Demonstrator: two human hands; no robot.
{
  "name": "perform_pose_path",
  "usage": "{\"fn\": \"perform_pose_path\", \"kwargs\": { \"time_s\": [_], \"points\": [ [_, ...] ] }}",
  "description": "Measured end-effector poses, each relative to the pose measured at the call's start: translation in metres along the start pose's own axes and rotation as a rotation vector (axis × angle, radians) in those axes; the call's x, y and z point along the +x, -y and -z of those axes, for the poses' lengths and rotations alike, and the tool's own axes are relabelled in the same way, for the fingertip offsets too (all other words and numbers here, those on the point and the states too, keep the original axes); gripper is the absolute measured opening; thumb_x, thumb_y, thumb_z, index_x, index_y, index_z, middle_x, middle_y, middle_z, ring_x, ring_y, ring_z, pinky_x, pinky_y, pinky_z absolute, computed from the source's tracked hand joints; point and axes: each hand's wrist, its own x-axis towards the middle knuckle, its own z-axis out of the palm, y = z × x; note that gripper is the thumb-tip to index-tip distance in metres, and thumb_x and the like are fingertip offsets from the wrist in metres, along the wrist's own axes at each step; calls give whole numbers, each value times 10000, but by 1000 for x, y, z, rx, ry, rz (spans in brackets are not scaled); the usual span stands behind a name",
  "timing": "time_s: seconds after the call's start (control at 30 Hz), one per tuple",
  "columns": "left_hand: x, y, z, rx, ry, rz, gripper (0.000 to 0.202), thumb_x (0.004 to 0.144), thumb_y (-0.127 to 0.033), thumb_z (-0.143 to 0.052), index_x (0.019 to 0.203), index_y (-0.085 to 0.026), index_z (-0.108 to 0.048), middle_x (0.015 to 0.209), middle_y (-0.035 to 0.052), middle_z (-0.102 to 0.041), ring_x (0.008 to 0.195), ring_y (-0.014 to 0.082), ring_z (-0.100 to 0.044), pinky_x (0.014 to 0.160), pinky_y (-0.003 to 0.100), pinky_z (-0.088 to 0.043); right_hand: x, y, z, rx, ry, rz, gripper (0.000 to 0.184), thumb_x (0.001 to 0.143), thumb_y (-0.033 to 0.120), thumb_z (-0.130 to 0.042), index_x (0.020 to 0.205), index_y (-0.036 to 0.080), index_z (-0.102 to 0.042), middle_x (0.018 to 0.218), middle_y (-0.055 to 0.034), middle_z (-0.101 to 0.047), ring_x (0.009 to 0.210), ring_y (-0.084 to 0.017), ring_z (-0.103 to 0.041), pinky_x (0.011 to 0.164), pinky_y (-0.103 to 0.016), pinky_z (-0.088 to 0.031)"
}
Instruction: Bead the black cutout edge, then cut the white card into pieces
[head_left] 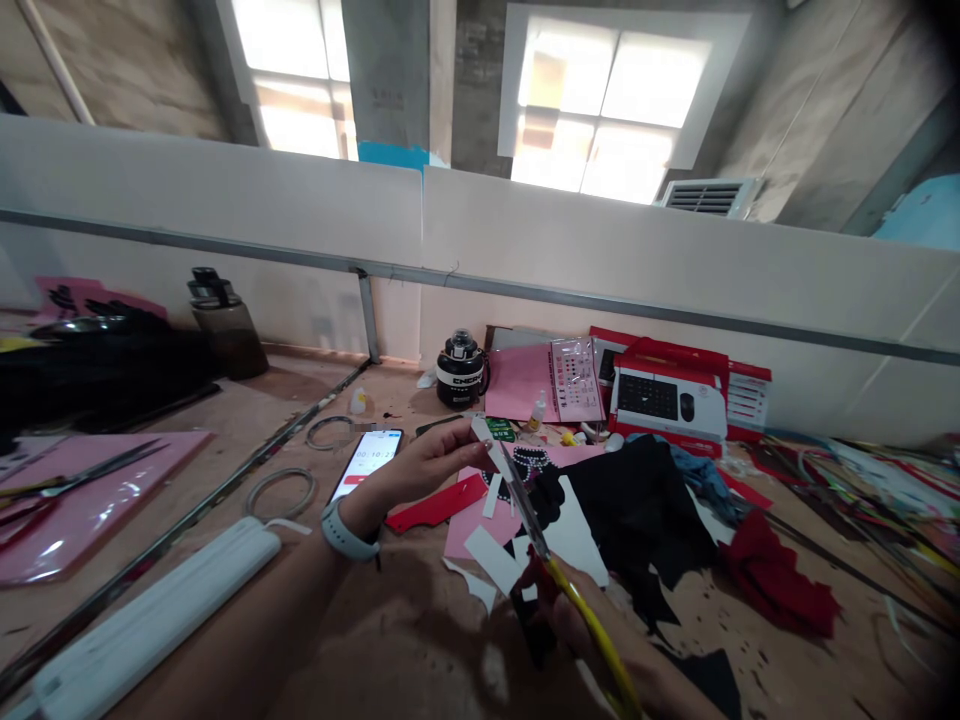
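Note:
My left hand (442,455), with a pale watch strap on its wrist, pinches a small strip of white card (487,440). In my right hand (570,610) is a pair of scissors (529,510) with yellow and red handles, their blades pointing up at the white strip. Whether the blades touch the strip is hard to make out. Below lie white card pieces (491,555), a red strip (439,503) and a pink sheet (465,530) bearing a black beaded piece (531,465). Black fabric (637,500) spreads to the right of the blades.
A lit phone (367,462) lies left of my hand, near a white power strip (157,620). Behind stand a black bottle (459,370) and keyboard boxes (667,400). Red cloth (780,575) and tangled cords (885,500) lie right. Another pair of scissors (82,475) rests far left.

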Motion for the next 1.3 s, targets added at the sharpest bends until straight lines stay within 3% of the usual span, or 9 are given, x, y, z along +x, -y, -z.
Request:
{"fn": "perform_pose_path", "kwargs": {
  "time_s": [0.57,0.87,1.3],
  "points": [
    [4,-1,-2,-48,-1,-16,230,913,-362,-577,955,-142,-629,948,69,-671,909,184,-630,864,335,-480,0,-8,-5,-30,-11,2,644,773,815,-361,732,194,-528,679,-51,-570,618,-188,-519,583,-282,-448],
    [5,3,0,-48,8,-39,257,931,-370,-548,952,-131,-640,903,66,-659,861,166,-609,831,315,-465,-8,-14,-9,-97,-136,-42,692,816,800,-302,824,176,-599,830,-86,-608,766,-227,-567,717,-312,-494],
    [6,10,-1,-73,-16,-46,226,927,-347,-558,984,-142,-635,919,57,-647,883,167,-595,849,322,-448,-6,-26,-17,-157,-201,-71,714,814,811,-288,749,176,-608,678,-48,-561,649,-188,-543,583,-270,-472]
  ]
}}
